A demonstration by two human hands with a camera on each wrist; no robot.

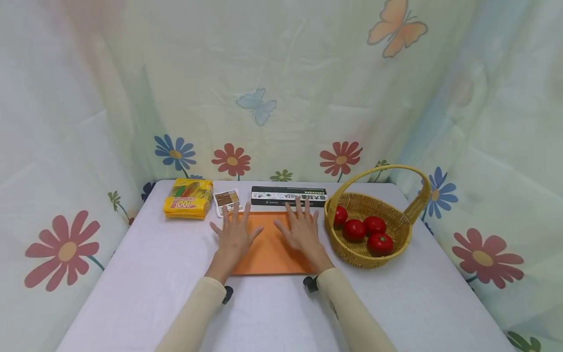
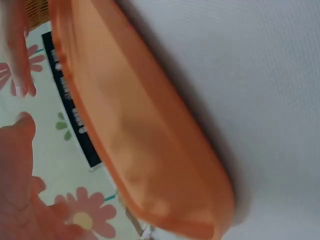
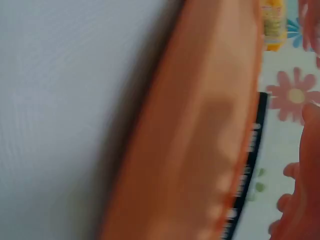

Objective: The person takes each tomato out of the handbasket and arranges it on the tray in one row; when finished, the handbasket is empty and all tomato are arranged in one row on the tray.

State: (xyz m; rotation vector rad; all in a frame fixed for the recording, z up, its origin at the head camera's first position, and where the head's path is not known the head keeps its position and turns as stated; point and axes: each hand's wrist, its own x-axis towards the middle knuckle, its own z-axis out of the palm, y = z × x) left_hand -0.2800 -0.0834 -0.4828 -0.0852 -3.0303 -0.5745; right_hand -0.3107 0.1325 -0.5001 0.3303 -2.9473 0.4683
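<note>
An orange tray lies on the white table. Over its left side my left hand is held with fingers spread and nothing in it. My right hand is likewise spread over the tray's right side, its fingertips overlapping a black and white pasta box behind the tray. In the left wrist view the left hand shows above the tray surface, with the right hand's fingers across from it. The right wrist view has the right hand at the edge, also holding nothing.
To the right stands a wicker basket with a tall handle and several red tomatoes inside. A yellow packet lies at the back left, beside a small white and brown card-like pack. Flowered curtains surround the table.
</note>
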